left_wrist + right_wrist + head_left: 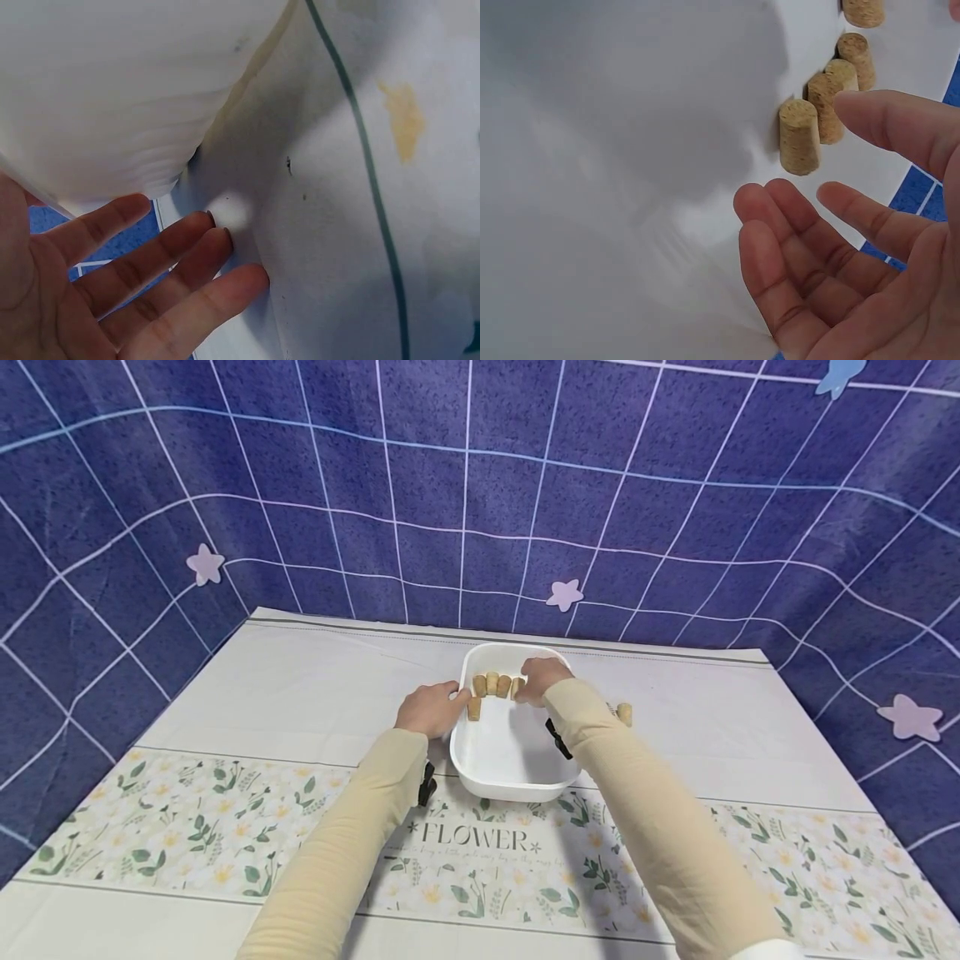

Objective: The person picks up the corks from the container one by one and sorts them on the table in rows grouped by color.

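Observation:
A white plastic basin (517,792) stands on the table, with several corks (492,683) upright along its far end and another cork (474,709) by its left wall. My left hand (429,708) is at the basin's left rim, thumb over the edge; in the left wrist view its fingers (172,262) extend loosely along the outer wall. Inside the basin's far right part, my right hand (542,679) is beside the end cork of the row. The right wrist view shows that cork (800,139) standing just beyond the loosely bent fingertips, with nothing in the hand.
Outside the basin on the right, a cork (625,713) stands on the table, with more partly hidden behind the right sleeve (645,810). A flowered cloth (225,827) covers the table. A blue gridded curtain (420,502) rises behind and at both sides.

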A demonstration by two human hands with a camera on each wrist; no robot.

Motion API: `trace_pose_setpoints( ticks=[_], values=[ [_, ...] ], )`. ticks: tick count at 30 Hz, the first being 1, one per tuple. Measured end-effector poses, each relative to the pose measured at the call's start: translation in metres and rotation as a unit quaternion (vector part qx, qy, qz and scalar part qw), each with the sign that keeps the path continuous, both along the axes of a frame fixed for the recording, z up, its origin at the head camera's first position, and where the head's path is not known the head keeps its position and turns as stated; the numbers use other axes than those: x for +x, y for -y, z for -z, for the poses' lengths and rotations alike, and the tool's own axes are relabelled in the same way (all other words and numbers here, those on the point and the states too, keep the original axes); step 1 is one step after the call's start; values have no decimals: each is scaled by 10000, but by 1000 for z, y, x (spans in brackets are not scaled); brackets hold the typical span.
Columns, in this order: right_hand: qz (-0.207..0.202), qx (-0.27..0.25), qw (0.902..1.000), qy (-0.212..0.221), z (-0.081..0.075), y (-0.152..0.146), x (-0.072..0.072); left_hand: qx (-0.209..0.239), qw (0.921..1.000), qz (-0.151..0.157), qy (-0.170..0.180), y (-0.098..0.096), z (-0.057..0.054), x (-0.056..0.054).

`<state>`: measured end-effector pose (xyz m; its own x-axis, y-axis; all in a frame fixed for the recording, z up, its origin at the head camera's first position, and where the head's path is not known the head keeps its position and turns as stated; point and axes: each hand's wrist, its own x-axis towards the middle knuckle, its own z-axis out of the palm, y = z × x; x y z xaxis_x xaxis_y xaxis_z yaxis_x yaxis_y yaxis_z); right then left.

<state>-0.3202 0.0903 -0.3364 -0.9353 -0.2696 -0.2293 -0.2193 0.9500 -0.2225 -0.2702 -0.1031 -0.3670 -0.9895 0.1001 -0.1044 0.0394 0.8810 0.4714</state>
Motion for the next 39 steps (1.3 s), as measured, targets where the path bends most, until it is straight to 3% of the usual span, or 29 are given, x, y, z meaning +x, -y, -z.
trace_pose_setpoints(
  ticks=[8,17,39],
  values=[
    [366,-60,9991,189,14,4,-6,-7,10000,-16,-32,0,0,0],
    [449,18,9988,205,22,7,-7,7,10000,-47,-11,0,0,0],
    [352,-23,9994,-10,22,8,2,-54,10000,17,-20,0,0,0]
  ],
)
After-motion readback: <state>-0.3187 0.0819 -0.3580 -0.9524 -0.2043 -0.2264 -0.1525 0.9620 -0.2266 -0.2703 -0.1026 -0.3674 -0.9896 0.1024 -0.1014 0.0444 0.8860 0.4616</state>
